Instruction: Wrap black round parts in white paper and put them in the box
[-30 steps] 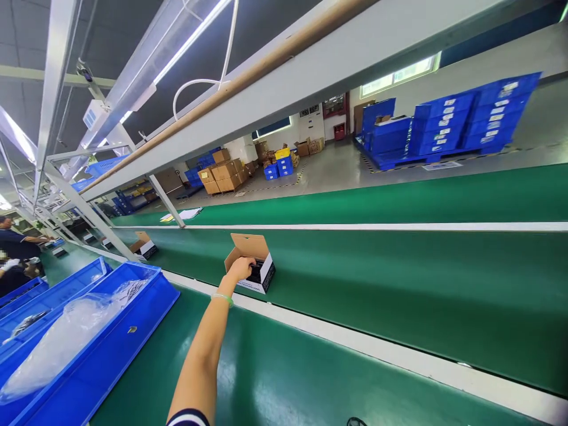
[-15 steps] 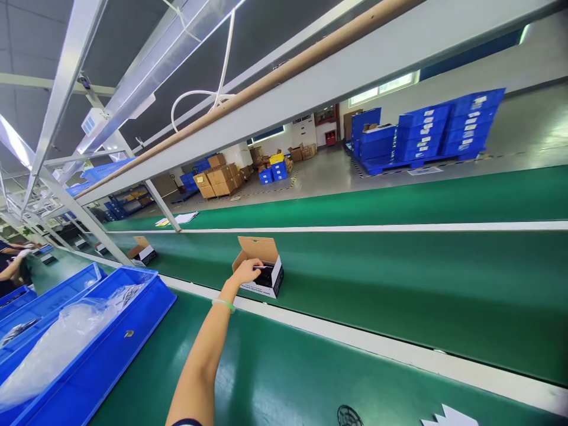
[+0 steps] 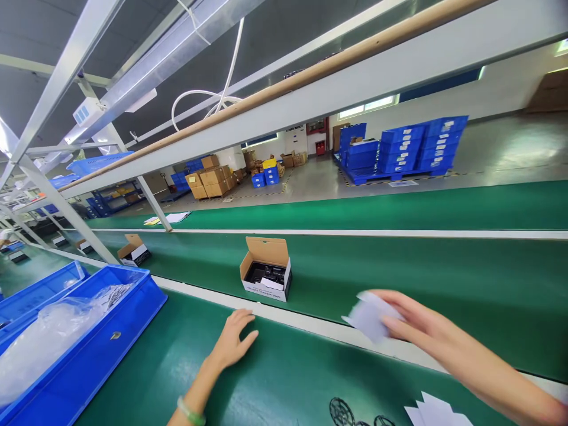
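Note:
An open cardboard box [image 3: 266, 272] with a black insert stands on the green conveyor belt [image 3: 399, 278], its brown lid up. My left hand [image 3: 233, 342] hovers low over the green worktop just in front of the box, fingers stretched out, holding nothing. My right hand [image 3: 406, 322] reaches in from the right toward the box, pinching a small white paper card [image 3: 367, 316], which is blurred by motion. A green bracelet [image 3: 189, 411] is on my left wrist.
A second open box [image 3: 134, 250] rides the belt farther left. Blue bins [image 3: 89, 349] with clear plastic bags sit at my left. White paper pieces [image 3: 437, 411] and black round parts [image 3: 344, 411] lie near the front edge. A metal frame runs overhead.
My left hand has left the box and dropped back to the worktop. My right hand has come into view with a white card, moving toward the box. The box drifted slightly right.

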`<state>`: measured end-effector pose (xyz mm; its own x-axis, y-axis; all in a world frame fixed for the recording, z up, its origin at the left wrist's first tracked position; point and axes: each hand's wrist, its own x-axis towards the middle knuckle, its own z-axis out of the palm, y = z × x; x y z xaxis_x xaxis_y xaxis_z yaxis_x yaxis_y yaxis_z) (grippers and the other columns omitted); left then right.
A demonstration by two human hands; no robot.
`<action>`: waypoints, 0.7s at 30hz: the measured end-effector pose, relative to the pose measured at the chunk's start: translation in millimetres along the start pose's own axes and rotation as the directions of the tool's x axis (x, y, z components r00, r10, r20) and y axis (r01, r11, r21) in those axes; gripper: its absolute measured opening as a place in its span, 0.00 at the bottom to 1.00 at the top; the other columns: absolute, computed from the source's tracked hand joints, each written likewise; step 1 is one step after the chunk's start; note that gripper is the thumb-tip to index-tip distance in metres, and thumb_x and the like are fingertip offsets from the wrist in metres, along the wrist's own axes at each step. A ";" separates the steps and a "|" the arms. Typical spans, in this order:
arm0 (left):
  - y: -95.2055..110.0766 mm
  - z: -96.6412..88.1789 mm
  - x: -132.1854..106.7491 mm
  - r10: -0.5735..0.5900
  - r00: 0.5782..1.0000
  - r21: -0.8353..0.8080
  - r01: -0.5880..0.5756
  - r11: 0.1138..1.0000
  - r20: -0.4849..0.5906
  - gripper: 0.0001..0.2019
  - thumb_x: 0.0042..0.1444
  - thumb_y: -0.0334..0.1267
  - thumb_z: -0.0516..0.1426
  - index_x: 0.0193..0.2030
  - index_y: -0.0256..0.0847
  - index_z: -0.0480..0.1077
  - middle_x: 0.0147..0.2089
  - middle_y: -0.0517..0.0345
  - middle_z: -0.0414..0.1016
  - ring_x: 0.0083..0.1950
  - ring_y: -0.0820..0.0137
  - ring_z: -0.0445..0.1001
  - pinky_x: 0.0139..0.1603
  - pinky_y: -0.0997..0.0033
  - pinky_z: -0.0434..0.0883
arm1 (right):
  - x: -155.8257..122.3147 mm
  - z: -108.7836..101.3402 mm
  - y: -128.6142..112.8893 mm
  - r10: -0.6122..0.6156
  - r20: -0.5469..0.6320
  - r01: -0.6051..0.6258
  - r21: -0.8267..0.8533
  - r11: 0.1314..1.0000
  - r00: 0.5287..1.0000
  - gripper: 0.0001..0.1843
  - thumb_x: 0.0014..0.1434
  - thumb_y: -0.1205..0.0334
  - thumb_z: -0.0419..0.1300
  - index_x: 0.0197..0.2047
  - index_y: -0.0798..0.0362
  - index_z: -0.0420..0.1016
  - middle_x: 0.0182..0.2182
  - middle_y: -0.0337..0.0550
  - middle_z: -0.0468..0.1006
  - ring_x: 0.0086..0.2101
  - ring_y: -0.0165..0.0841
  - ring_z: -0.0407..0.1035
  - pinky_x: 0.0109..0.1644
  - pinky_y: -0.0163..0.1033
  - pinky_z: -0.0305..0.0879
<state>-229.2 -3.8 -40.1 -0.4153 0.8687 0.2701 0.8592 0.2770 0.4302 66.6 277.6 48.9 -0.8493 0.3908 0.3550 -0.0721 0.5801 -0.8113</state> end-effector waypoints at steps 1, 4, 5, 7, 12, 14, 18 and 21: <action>-1.0 2.1 -14.6 -0.019 0.999 0.010 0.019 1.000 0.036 0.18 0.60 0.45 0.54 0.56 0.45 0.69 0.62 0.48 0.68 0.64 0.56 0.62 0.65 0.46 0.61 | 27.5 12.2 -3.4 0.011 0.073 -0.019 0.109 0.994 0.997 0.14 0.67 0.48 0.50 0.54 0.38 0.65 0.45 0.46 0.75 0.43 0.43 0.71 0.43 0.46 0.71; -5.3 7.0 -43.6 -0.029 0.996 0.039 0.026 0.999 0.089 0.21 0.60 0.44 0.54 0.60 0.47 0.66 0.65 0.48 0.63 0.66 0.55 0.59 0.65 0.48 0.61 | 118.9 62.4 -10.2 0.048 0.070 -0.046 -0.032 0.998 0.996 0.05 0.62 0.62 0.54 0.43 0.49 0.65 0.41 0.44 0.75 0.41 0.40 0.71 0.45 0.41 0.68; -6.9 8.3 -48.2 -0.023 0.996 0.045 0.019 0.999 0.085 0.21 0.61 0.44 0.54 0.61 0.47 0.65 0.66 0.48 0.61 0.67 0.55 0.58 0.66 0.48 0.61 | 146.8 80.9 -10.3 0.109 0.060 -0.096 -0.183 0.978 0.992 0.05 0.62 0.65 0.55 0.43 0.49 0.64 0.41 0.41 0.75 0.40 0.38 0.70 0.44 0.39 0.66; -9.4 10.4 -51.6 -0.013 0.998 0.053 0.010 0.999 0.061 0.21 0.61 0.43 0.54 0.61 0.47 0.65 0.66 0.48 0.61 0.67 0.55 0.58 0.65 0.49 0.62 | 191.2 115.2 -6.4 0.176 0.045 -0.157 -0.277 0.948 0.983 0.07 0.61 0.67 0.58 0.42 0.50 0.65 0.40 0.42 0.75 0.41 0.38 0.70 0.42 0.38 0.65; -10.9 12.6 -47.9 0.011 1.000 0.049 -0.012 0.999 0.027 0.19 0.61 0.41 0.53 0.59 0.46 0.67 0.65 0.48 0.64 0.65 0.55 0.61 0.64 0.49 0.64 | 227.0 164.6 16.5 0.301 0.076 -0.239 -0.442 0.865 0.950 0.05 0.61 0.73 0.59 0.39 0.55 0.71 0.40 0.49 0.75 0.41 0.44 0.71 0.38 0.38 0.63; -12.2 13.1 -47.3 0.021 0.999 0.050 -0.022 0.999 0.028 0.19 0.61 0.41 0.53 0.58 0.45 0.67 0.64 0.48 0.64 0.65 0.56 0.61 0.64 0.49 0.64 | 220.1 166.0 21.6 0.320 0.074 -0.239 -0.515 0.823 0.945 0.08 0.60 0.77 0.57 0.41 0.58 0.72 0.43 0.56 0.73 0.41 0.47 0.71 0.38 0.40 0.64; -20.8 14.2 -46.8 0.031 1.000 0.044 -0.031 0.999 0.007 0.18 0.61 0.41 0.52 0.57 0.43 0.68 0.63 0.47 0.65 0.65 0.56 0.62 0.64 0.49 0.63 | 181.7 136.8 15.5 0.243 0.123 -0.124 -0.597 0.792 0.962 0.12 0.64 0.75 0.54 0.49 0.56 0.72 0.50 0.54 0.69 0.43 0.47 0.70 0.43 0.42 0.64; -20.1 16.2 -43.8 0.018 0.999 0.002 -0.018 1.000 -0.031 0.16 0.60 0.41 0.53 0.54 0.42 0.70 0.61 0.45 0.68 0.63 0.55 0.64 0.63 0.46 0.64 | 127.5 95.5 7.9 0.188 0.191 -0.033 -0.611 0.791 0.963 0.12 0.66 0.72 0.55 0.50 0.52 0.72 0.49 0.47 0.71 0.46 0.45 0.69 0.47 0.41 0.63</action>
<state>-223.5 -40.7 -74.5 -0.4085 0.8605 0.3044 0.8674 0.2621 0.4231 -92.2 263.8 43.4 -0.9316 0.3492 0.1005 0.2909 0.8825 -0.3696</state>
